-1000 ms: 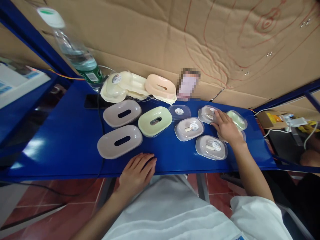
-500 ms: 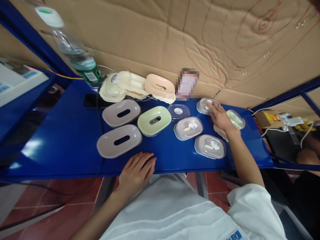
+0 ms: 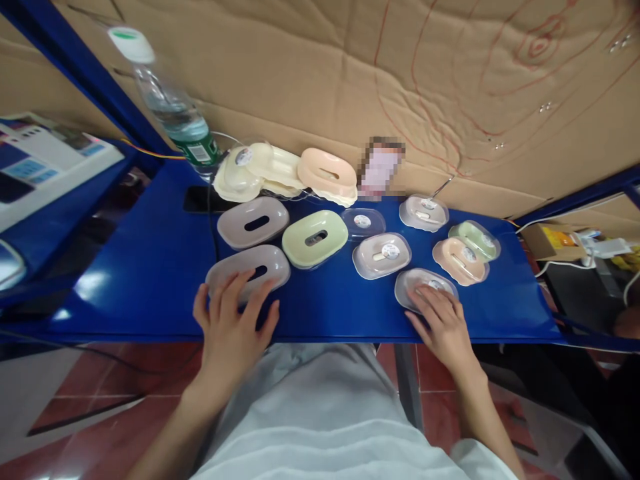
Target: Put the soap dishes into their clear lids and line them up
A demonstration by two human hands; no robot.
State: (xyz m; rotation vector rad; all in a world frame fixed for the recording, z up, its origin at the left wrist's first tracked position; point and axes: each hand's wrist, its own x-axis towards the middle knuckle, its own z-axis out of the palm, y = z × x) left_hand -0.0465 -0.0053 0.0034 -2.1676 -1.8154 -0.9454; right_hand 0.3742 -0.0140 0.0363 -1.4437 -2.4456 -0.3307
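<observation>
My left hand (image 3: 233, 320) lies spread over the near grey oval soap dish (image 3: 277, 260), its fingertips at the slot and rim; part of the dish is hidden. My right hand (image 3: 443, 323) rests its outstretched fingers on a grey soap dish with a clear lid (image 3: 404, 283) near the table's front edge, thumb apart at its near side. Behind my left hand are another grey soap dish (image 3: 233, 227) and a light green one (image 3: 295, 247). Beyond my right hand lie a lidded grey dish (image 3: 367, 263), a lidded peach dish (image 3: 453, 263) and a lidded green dish (image 3: 480, 237).
Along the cardboard wall (image 3: 300, 67) stand a water bottle (image 3: 183, 127), stacked cream dishes (image 3: 280, 163), a peach dish (image 3: 320, 163) and a blurred-out upright object (image 3: 381, 167). A clear lid (image 3: 373, 230) and a lidded grey dish (image 3: 417, 213) lie nearby. A dark cable runs down the blue table (image 3: 155, 267).
My left hand has moved from the table's front edge onto the near grey dish, fingers spreading. My right hand has come back from the rear lidded dish to the front one. The view has shifted slightly.
</observation>
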